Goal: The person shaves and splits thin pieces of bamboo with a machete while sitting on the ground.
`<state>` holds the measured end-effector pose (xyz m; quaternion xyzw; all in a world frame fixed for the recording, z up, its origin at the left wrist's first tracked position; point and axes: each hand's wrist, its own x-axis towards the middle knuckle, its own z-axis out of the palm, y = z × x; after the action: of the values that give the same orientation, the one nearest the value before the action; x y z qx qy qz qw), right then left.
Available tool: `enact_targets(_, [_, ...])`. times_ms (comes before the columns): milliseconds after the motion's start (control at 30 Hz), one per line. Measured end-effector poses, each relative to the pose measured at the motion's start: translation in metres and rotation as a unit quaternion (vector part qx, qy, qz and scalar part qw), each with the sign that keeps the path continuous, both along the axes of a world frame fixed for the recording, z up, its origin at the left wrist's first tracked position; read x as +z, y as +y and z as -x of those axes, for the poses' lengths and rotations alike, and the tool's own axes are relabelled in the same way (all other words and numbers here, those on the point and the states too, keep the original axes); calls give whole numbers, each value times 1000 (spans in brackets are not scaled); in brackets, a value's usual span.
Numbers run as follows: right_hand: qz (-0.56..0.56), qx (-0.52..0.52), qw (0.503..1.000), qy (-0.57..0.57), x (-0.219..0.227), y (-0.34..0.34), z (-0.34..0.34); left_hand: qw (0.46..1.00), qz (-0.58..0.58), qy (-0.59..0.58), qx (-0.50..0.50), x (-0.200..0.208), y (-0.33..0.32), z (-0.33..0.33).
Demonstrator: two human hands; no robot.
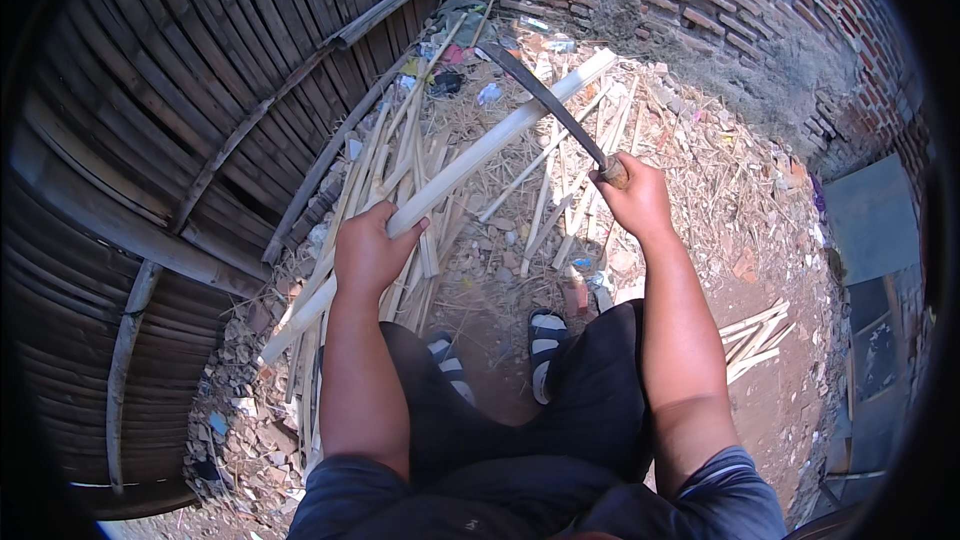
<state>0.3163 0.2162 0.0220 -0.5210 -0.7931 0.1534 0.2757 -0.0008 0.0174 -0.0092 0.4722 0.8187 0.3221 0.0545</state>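
My left hand [372,248] is closed round a long, pale strip of split bamboo [480,148], which slants from low on the left up to the far right. In my right hand [636,198] is the wooden handle of a machete [545,97] with a dark, slightly curved blade. The blade points up and to the left and crosses over the bamboo strip near its far end. Whether the edge touches the strip or has gone into it, I cannot tell.
Several bamboo strips [395,155] lie on the rubble to the left, and a small pile of strips [752,338] is at the right. A dark slatted bamboo wall [150,110] stands close on the left. At the back rises a brick wall [700,0]; litter and shavings cover the ground.
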Motion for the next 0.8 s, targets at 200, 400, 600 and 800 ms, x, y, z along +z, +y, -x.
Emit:
enact_targets(200, [-23, 97, 993, -70, -2, -14, 15, 999, 4, -33, 2, 4, 1, -6])
enact_targets(400, [-67, 192, 973, -110, 4, -28, 31, 999, -28, -13, -19, -3, -2, 0])
enact_targets(600, [-40, 87, 995, -16, -6, -6, 10, 991, -6, -110, -78, -6, -3, 4])
enact_targets(800, [-112, 174, 978, -9, -15, -10, 16, 968, 31, -214, -129, -13, -4, 4])
